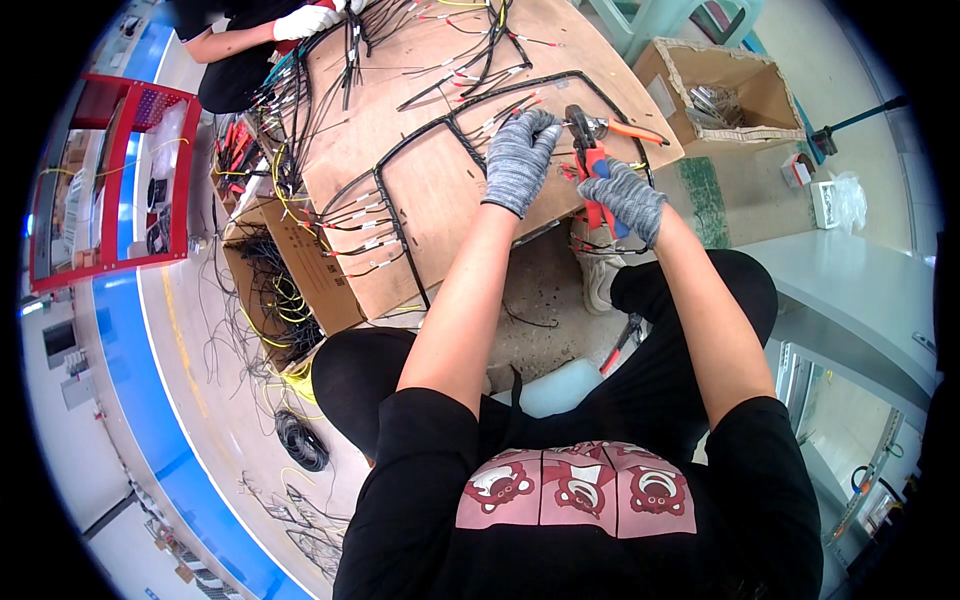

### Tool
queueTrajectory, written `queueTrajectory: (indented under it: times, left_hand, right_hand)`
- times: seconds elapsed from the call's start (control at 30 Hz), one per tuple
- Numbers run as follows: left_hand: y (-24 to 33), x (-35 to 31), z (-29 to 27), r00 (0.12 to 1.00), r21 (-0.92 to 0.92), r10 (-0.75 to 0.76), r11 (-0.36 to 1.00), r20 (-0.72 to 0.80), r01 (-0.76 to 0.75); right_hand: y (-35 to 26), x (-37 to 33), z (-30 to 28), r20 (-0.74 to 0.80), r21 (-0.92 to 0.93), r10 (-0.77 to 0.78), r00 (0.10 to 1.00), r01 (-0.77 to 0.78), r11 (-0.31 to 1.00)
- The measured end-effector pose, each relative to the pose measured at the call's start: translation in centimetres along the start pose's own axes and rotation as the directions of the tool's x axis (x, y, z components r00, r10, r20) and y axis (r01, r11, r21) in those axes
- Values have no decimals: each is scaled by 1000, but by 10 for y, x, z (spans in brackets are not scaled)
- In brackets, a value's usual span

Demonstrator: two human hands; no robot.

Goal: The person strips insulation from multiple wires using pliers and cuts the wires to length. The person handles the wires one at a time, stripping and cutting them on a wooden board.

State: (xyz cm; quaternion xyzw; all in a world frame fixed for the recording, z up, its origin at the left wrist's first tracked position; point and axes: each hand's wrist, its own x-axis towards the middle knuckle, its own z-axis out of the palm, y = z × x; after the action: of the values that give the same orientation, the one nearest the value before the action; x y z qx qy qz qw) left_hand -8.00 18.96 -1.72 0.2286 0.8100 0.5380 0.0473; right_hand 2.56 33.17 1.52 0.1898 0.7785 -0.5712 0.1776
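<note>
Red-handled pliers with a dark metal head are held in my right hand, which wears a grey knitted glove. The jaws point away from me, over the right part of a wooden board. Left of the jaws, my gloved left hand has its fingers drawn together in a pinch; what lies between them is hidden. A black taped wire harness runs across the board around my hands, with thin branches ending in red and white tips. An orange-handled tool lies just beyond the pliers.
Across the board, another person's white-gloved hand is among wires. A cardboard box stands at the far right, and a box of wires at the left. More red-handled pliers are below the board. A grey table stands right.
</note>
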Motion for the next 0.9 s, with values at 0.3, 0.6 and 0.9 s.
queueTrajectory:
  times: [0.3, 0.6, 0.9]
  left_hand:
    - [3, 0, 0, 1000, 68, 3, 998, -1, -3]
    - [0, 2, 3, 999, 182, 52, 982, -9, -49]
    - [8, 0, 1, 998, 266, 65, 962, -22, -57]
  right_hand:
    - [2, 1, -2, 10, -9, -10, 1000, 10, 1000]
    - [0, 2, 2, 8, -78, -22, 1000, 23, 997]
    - [-11, 0, 6, -12, -182, 45, 999, -47, 982]
